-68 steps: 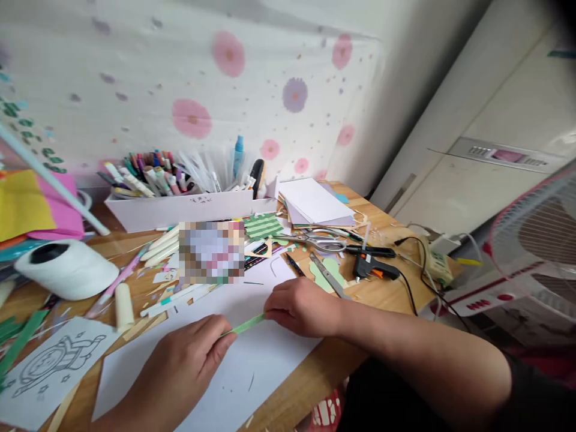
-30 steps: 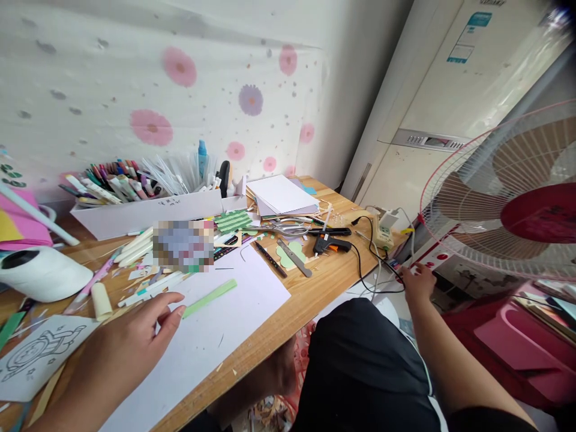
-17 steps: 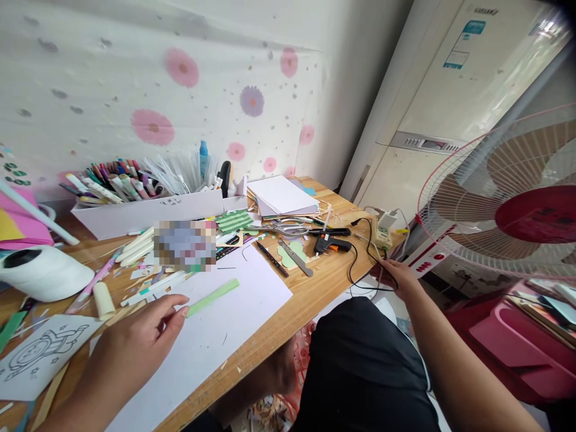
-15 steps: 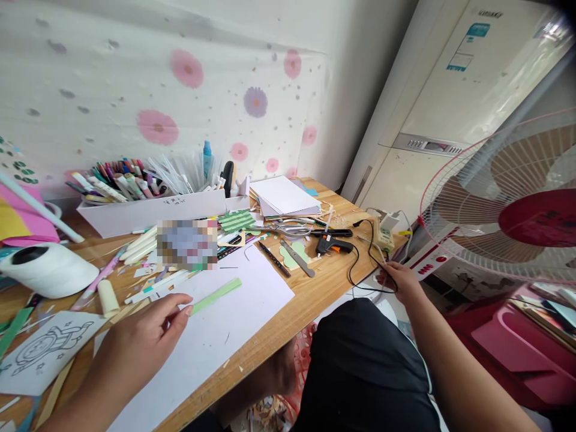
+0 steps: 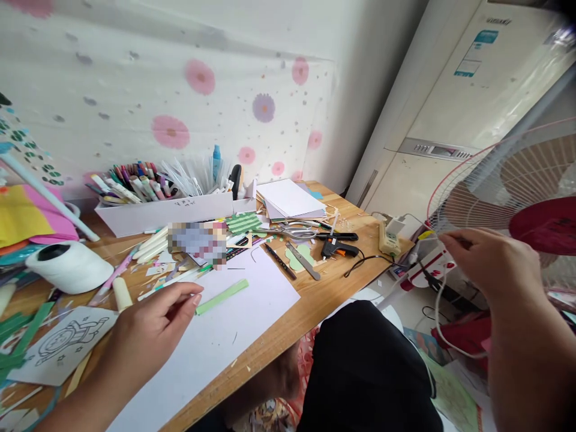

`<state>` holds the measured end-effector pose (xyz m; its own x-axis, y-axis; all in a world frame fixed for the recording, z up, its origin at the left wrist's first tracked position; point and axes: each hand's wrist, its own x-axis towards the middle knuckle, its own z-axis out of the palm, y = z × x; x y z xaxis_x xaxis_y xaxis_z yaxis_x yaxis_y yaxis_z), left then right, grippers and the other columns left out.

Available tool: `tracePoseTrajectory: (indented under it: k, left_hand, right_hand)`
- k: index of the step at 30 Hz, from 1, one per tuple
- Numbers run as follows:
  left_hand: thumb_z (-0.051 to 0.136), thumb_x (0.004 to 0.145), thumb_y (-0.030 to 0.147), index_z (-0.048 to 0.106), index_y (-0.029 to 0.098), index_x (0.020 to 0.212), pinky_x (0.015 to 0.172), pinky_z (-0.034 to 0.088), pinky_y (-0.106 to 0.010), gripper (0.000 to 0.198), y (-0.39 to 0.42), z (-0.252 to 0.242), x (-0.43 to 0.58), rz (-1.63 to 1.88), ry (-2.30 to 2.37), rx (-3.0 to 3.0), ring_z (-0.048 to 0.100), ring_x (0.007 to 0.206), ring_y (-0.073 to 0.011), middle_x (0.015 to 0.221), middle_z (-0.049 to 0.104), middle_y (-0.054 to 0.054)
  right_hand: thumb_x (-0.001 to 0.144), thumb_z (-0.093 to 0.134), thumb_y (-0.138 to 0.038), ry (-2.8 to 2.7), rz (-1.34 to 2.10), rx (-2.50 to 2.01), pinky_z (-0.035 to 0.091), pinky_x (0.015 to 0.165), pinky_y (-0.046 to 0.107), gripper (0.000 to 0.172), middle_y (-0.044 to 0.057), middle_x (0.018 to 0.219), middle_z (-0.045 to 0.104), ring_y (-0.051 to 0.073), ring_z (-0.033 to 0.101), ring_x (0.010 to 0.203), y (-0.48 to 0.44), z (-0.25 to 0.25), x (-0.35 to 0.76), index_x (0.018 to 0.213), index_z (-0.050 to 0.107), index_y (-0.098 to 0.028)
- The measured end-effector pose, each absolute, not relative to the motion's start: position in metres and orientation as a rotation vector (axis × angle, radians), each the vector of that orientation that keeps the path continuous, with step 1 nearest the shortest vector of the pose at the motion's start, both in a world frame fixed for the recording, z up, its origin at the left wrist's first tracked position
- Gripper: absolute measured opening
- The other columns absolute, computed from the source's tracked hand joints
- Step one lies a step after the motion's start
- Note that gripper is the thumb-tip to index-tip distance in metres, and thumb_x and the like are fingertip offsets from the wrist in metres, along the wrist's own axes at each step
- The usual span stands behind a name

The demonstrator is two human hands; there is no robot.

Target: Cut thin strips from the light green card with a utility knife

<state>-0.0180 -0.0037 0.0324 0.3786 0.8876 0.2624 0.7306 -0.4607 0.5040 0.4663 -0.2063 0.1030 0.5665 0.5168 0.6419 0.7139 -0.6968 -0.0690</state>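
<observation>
My left hand (image 5: 155, 327) rests over a large white sheet (image 5: 265, 321) on the desk. Its fingers are loosely bent, thumb and forefinger slightly apart and holding nothing visible. Just beyond the thumb tip lies a light green paper strip (image 5: 222, 297). Off the desk's right side, my right hand (image 5: 490, 264) is raised with thumb and fingers pinched together; what they pinch is hidden. Below it hang a white cable (image 5: 438, 321) and a black cord (image 5: 429, 279). A black glue gun (image 5: 338, 248) with an orange trigger lies on the desk, near a power strip (image 5: 389, 241).
A craft knife (image 5: 303, 261), a green paper flower (image 5: 294, 255) and a black pen (image 5: 279, 261) lie near the glue gun. Behind stand a white box of markers (image 5: 164, 213) and a paper stack (image 5: 292, 199). A thread cone (image 5: 69, 267) is at left, a fan (image 5: 517, 204) at right.
My right hand has moved right and up, away from the desk edge, and the black cord has shifted with it. My left hand has lifted slightly from the green strip's end. The view has turned a little.
</observation>
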Motion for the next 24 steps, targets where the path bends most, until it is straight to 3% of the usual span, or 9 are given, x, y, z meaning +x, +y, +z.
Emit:
tracePoseTrajectory:
  k: [6,10,12,16,20,24]
  left_hand:
    - [0.051,0.088,0.039,0.066,0.023,0.093,0.071,0.046,-0.022,0.022,-0.006,0.041,-0.011,0.767,1.245,2.361,0.064,0.076,-0.0152,0.085,0.071,0.002]
    - [0.051,0.088,0.043,0.066,0.021,0.093,0.062,0.045,-0.023,0.026,-0.012,0.056,0.007,0.76,1.118,2.252,0.06,0.068,-0.0153,0.077,0.066,0.0]
    - [0.052,0.089,0.045,0.065,0.02,0.102,0.056,0.042,-0.022,0.032,-0.02,0.068,0.026,0.696,0.98,2.173,0.055,0.061,-0.0133,0.071,0.06,0.001]
    - [0.063,0.083,0.043,0.06,0.022,0.122,0.059,0.041,-0.021,0.044,-0.042,0.092,0.08,0.425,0.564,2.178,0.056,0.065,-0.0131,0.073,0.06,0.003]
    - [0.055,0.089,0.032,0.063,0.021,0.09,0.061,0.041,-0.021,0.013,-0.056,0.103,0.12,0.333,0.427,2.192,0.057,0.066,-0.0119,0.07,0.061,0.004]
    - [0.068,0.081,0.045,0.053,0.021,0.088,0.056,0.038,-0.021,0.029,-0.054,0.11,0.132,0.477,0.462,2.132,0.052,0.058,-0.0104,0.063,0.054,0.008]
  right_hand:
    - [0.082,0.051,-0.043,-1.409,-0.758,-2.263,0.039,0.065,0.027,0.029,0.002,0.085,0.071,0.015,0.062,0.075,-0.169,0.113,0.436,0.081,0.071,-0.023]
    - [0.084,0.055,-0.044,-1.714,-0.566,-2.107,0.042,0.061,0.025,0.028,0.0,0.076,0.07,0.012,0.062,0.066,-0.162,0.13,0.409,0.077,0.071,-0.023]
    - [0.089,0.054,-0.043,-1.995,-0.505,-1.876,0.043,0.062,0.023,0.027,-0.001,0.079,0.069,0.011,0.062,0.068,-0.161,0.141,0.381,0.08,0.071,-0.024]
    - [0.095,0.049,-0.034,-2.232,-0.597,-1.52,0.042,0.057,0.025,0.026,0.0,0.073,0.066,0.012,0.059,0.064,-0.151,0.158,0.319,0.083,0.069,-0.024]
    - [0.096,0.048,-0.037,-2.172,-0.709,-1.402,0.042,0.055,0.026,0.027,-0.002,0.077,0.067,0.012,0.06,0.064,-0.145,0.164,0.296,0.081,0.066,-0.025]
    - [0.092,0.054,-0.039,-2.017,-0.756,-1.508,0.041,0.053,0.026,0.016,-0.005,0.076,0.065,0.01,0.058,0.061,-0.156,0.163,0.312,0.084,0.065,-0.031]
